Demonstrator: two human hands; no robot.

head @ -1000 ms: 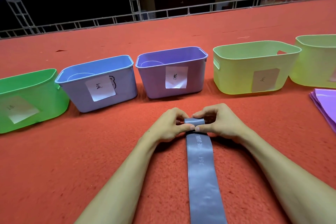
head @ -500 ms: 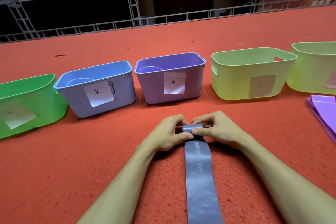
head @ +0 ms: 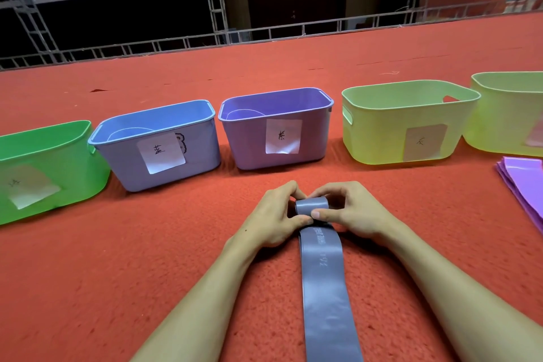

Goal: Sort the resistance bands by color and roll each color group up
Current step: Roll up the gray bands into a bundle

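Observation:
A grey resistance band (head: 324, 282) lies flat on the red carpet, running toward me, with its far end wound into a small roll (head: 312, 205). My left hand (head: 276, 214) pinches the roll's left end and my right hand (head: 352, 211) pinches its right end, thumbs on the near side. Purple bands (head: 526, 185) lie stacked at the right edge. Behind the hands stand five labelled bins: green (head: 44, 167), blue (head: 158, 141), purple (head: 276, 126), yellow-green (head: 408, 120) and a second yellow-green one (head: 511, 112).
A pale curved shape shows inside each of the blue and purple bins. Red carpet (head: 117, 258) spreads on all sides; a metal truss rail (head: 264, 35) runs along its far edge.
The roll at the band's far end has grown thicker as both hands wound it toward me. The view has tilted up slightly, so bins sit lower in frame.

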